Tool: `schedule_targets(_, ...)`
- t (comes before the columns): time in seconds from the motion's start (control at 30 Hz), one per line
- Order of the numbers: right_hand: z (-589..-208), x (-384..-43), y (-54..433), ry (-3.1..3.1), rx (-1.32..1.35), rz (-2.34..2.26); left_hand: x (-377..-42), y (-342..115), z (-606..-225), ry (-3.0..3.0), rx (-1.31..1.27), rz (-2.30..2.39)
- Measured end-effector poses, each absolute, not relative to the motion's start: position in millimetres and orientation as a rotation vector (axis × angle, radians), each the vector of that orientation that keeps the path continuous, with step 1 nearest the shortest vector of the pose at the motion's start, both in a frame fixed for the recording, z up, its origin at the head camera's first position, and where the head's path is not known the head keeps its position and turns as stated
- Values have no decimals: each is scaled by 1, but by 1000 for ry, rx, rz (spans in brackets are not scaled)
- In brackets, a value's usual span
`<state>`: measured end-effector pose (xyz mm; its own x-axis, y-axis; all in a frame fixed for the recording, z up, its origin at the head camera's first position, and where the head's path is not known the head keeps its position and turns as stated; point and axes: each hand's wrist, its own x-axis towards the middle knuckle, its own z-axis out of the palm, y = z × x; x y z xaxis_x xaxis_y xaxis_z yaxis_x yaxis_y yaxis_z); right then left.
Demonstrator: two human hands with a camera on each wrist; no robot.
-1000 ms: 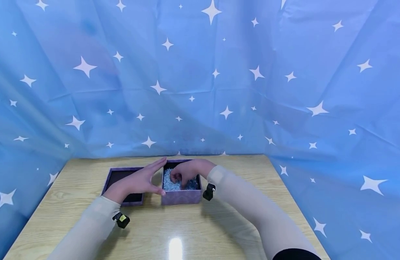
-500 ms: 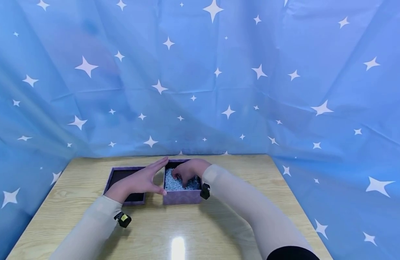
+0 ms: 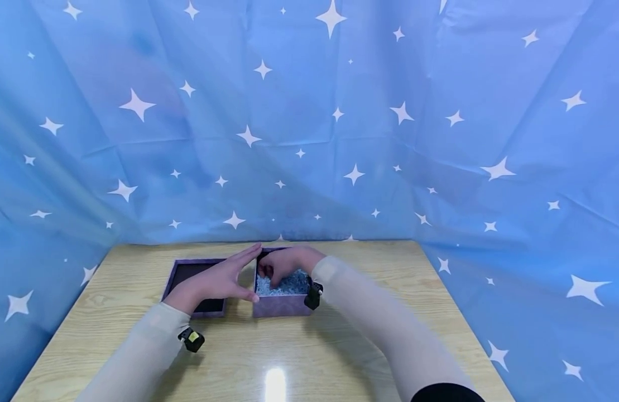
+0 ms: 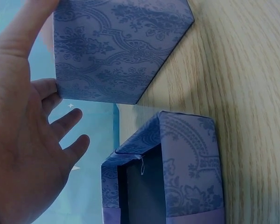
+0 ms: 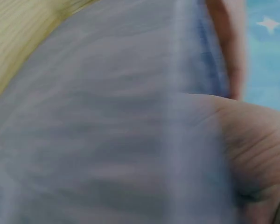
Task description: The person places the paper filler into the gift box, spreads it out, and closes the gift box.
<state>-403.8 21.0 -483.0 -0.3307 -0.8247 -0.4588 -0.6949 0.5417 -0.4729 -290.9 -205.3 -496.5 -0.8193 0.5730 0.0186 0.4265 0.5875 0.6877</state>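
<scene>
An uncovered purple patterned box (image 3: 282,306) sits near the table's back, with pale blue, shredded-looking filler (image 3: 291,285) inside. My left hand (image 3: 216,283) spans its left side, thumb at the near corner and fingers at the far corner. In the left wrist view, that hand (image 4: 28,126) touches the box (image 4: 121,51), its other fingers spread apart. My right hand (image 3: 284,265) reaches into the box over the filler, fingers bent. Its fingertips are partly hidden, so whether it holds anything is unclear. The right wrist view is mostly the blurred box wall (image 5: 84,116).
The matching lid (image 3: 201,311) lies with its dark hollow side up, left of the box and partly behind my left forearm. Under both is a pale wooden table (image 3: 239,357). A blue star-patterned curtain (image 3: 309,139) rises along the back and sides.
My right hand has shifted left inside the box, toward its left wall, uncovering more filler on the right. The left hand stays on the box. The whole head view has shifted slightly.
</scene>
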Motion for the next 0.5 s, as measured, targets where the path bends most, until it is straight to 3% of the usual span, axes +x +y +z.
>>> schedule_targets(0.2,-499,-403,23,2139,-1304,-225,-292,-204,-499,2608,815,1052)
schedule_targets(0.5,-455,-398,45,2093,-1155,-329,-290,-205,-496,2605,821,1051)
